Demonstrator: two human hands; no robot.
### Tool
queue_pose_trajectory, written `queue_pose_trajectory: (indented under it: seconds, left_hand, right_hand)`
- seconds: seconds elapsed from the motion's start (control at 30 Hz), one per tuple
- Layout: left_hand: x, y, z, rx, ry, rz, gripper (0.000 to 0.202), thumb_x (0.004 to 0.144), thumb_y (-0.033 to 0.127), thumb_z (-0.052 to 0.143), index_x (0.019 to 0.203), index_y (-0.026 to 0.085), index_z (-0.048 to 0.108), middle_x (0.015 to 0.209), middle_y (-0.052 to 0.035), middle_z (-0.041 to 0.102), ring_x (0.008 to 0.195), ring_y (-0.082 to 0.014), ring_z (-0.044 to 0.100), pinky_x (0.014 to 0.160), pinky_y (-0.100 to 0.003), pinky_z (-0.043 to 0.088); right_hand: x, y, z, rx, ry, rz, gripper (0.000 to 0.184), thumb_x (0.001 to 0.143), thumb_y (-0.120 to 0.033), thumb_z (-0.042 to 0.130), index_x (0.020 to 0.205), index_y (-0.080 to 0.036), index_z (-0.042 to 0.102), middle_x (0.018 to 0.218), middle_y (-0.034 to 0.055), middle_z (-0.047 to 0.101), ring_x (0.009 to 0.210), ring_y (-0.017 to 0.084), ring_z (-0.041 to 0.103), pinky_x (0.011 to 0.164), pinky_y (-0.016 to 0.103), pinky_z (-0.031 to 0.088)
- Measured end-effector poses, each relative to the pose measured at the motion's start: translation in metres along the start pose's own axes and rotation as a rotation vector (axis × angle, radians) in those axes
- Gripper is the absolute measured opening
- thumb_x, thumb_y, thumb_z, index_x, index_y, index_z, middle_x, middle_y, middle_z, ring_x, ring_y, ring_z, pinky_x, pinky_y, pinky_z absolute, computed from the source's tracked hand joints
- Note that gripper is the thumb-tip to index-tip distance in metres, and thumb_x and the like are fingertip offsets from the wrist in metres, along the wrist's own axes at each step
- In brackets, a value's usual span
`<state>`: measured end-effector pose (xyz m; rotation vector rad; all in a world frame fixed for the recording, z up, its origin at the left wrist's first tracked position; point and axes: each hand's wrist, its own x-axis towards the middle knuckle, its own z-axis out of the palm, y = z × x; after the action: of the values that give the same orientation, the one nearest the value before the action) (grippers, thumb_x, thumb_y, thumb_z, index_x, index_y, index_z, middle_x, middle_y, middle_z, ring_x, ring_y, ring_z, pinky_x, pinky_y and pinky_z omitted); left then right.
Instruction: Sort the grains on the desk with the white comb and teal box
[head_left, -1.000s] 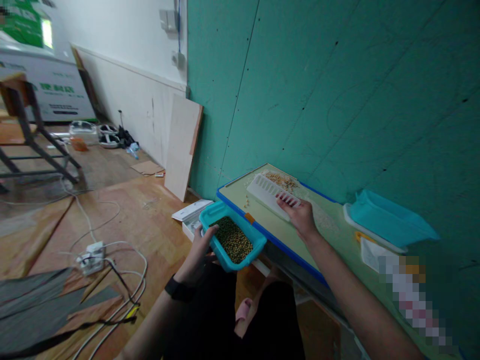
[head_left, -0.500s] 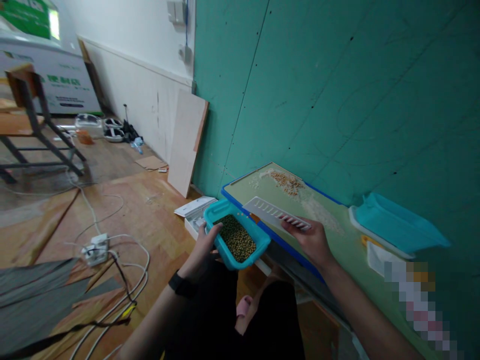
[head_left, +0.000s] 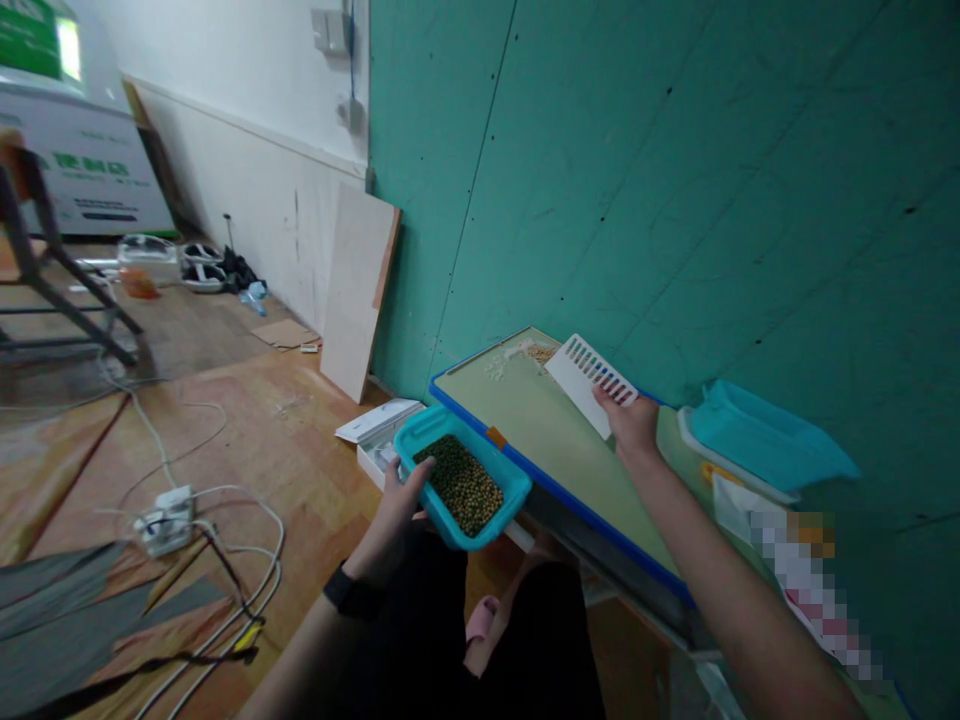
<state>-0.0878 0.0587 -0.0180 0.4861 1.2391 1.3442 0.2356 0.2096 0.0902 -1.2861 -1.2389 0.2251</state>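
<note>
- A pale green desk [head_left: 525, 415] with a blue border stands against a teal wall [head_left: 637, 180].
- At the desk's near edge, toward its left end, the left hand [head_left: 401, 500] holds a blue tub [head_left: 512, 487]: the thumb reaches over the rim, the other fingers are mostly hidden. Greenish beans [head_left: 465, 488] cover the tub's bottom.
- Over the desk's far half, the right hand [head_left: 634, 425] pinches a white slotted plate [head_left: 581, 385], thumb on its face, other fingers behind. Whether the plate touches the desk, I cannot tell.
- The plate's long axis runs roughly along the desk's back edge. Its left end partly hides a heap of tan beans [head_left: 538, 354] near the desk's far left corner, so the heap lies left of the right hand, the nearer hand.
- White crumbs [head_left: 496, 368] lie just beside the heap, toward the desk's left end.
- Near the desk's back edge, farther right, sits a second tub [head_left: 769, 430].
</note>
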Motion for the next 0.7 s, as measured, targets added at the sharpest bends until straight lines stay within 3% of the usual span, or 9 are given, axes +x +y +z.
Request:
queue_pose_trajectory:
  seconds: [0.13,0.33,0.7]
  left_hand:
    - [0.000,0.002,0.001,0.021,0.020,-0.007,0.078,0.079,0.054,0.082,0.142,0.024,0.046,0.130,-0.0181,0.065,0.104,-0.0291,0.072,0.078,-0.038,0.063]
    - [-0.002,0.004,0.002,0.032,0.041,-0.006,0.078,0.077,0.055,0.084,0.139,0.024,0.049,0.121,-0.0161,0.070,0.101,-0.0311,0.074,0.078,-0.040,0.063]
    - [0.000,0.003,-0.001,0.031,0.041,-0.007,0.078,0.078,0.054,0.083,0.141,0.025,0.047,0.126,-0.0162,0.068,0.105,-0.0306,0.074,0.079,-0.040,0.064]
  right_hand:
    - [0.022,0.010,0.020,-0.053,-0.004,0.041,0.029,0.062,-0.038,0.083,0.081,-0.016,0.075,0.077,0.0068,0.079,0.088,0.030,0.076,0.079,0.040,0.060]
    - [0.029,0.012,0.045,-0.182,-0.046,0.111,0.021,0.063,-0.030,0.080,0.079,-0.018,0.074,0.080,0.0089,0.079,0.092,0.031,0.077,0.084,0.041,0.060]
    - [0.026,0.012,0.044,-0.135,-0.099,0.036,0.027,0.065,-0.034,0.078,0.087,-0.018,0.076,0.080,0.0087,0.079,0.096,0.031,0.076,0.085,0.040,0.060]
